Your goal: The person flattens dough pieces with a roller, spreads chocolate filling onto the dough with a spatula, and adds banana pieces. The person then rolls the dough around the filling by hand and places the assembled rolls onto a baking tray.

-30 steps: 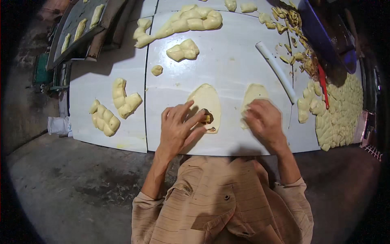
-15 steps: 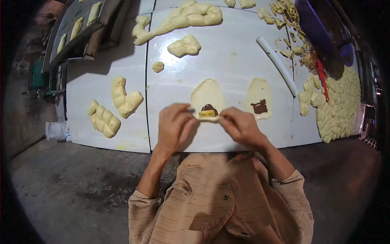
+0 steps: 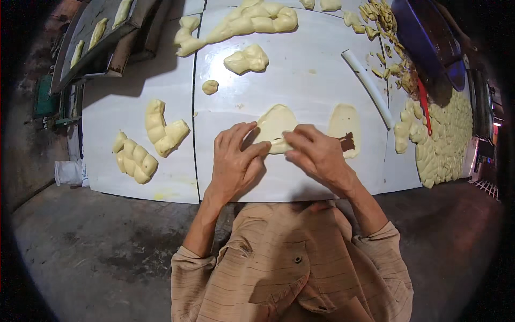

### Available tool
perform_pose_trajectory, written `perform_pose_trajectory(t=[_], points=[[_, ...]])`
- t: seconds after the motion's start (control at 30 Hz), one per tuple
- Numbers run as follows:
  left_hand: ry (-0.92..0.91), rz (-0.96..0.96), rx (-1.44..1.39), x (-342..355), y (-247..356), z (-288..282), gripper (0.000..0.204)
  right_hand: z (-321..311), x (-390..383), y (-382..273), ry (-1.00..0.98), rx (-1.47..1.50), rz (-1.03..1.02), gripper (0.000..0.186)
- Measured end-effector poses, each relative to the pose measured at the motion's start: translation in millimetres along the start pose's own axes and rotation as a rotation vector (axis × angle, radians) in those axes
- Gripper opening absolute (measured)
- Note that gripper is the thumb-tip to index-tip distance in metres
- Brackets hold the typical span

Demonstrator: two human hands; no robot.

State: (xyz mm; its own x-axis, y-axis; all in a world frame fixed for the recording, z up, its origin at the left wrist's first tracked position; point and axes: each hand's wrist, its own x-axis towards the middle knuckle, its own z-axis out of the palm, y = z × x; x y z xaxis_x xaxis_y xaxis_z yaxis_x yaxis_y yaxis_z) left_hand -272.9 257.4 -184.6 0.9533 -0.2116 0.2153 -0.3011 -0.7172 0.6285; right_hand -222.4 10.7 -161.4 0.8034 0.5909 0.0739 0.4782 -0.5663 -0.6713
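A flat oval of pale dough (image 3: 276,117) lies before me on the white table, its near end folded up over the filling. Only a small dark bit of the filling shows at the fold. My left hand (image 3: 234,158) grips the left side of that dough between thumb and forefinger. At its right side, my right hand (image 3: 317,155) pinches the folded edge with bent fingers. Just right of it lies a second dough oval (image 3: 343,119), with a patch of dark brown filling (image 3: 347,141) partly hidden behind my right hand.
Dough pieces (image 3: 138,161) lie at the left, and a larger dough mass (image 3: 252,24) at the back. A white rod (image 3: 367,88) rests right of centre. Many small dough pieces (image 3: 445,139), a red-handled tool (image 3: 424,107) and a purple basin (image 3: 424,43) occupy the right. Trays (image 3: 102,40) stand back left.
Both hands have turned the near end of the dough upward and away from me, covering the brown filling and yellow slice. My right hand now hides part of the second oval's filling.
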Motion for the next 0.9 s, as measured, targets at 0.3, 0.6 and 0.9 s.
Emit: perform_pose_trajectory(t=[0.3, 0.6, 0.9], points=[[-0.001, 0.005, 0.062, 6.3, -7.3, -12.8, 0.027, 8.7, 3.6, 15.8, -0.092, -0.113, -0.141, 0.036], [-0.11, 0.117, 0.025, 15.9, 0.6, -5.6, 0.029, 11.1, 7.6, 18.0, -0.085, -0.183, -0.239, 0.035], [-0.019, -0.046, 0.044, 23.7, 1.2, 2.7, 0.022, 7.3, 15.8, 5.5, 0.032, -0.128, -0.005, 0.014]])
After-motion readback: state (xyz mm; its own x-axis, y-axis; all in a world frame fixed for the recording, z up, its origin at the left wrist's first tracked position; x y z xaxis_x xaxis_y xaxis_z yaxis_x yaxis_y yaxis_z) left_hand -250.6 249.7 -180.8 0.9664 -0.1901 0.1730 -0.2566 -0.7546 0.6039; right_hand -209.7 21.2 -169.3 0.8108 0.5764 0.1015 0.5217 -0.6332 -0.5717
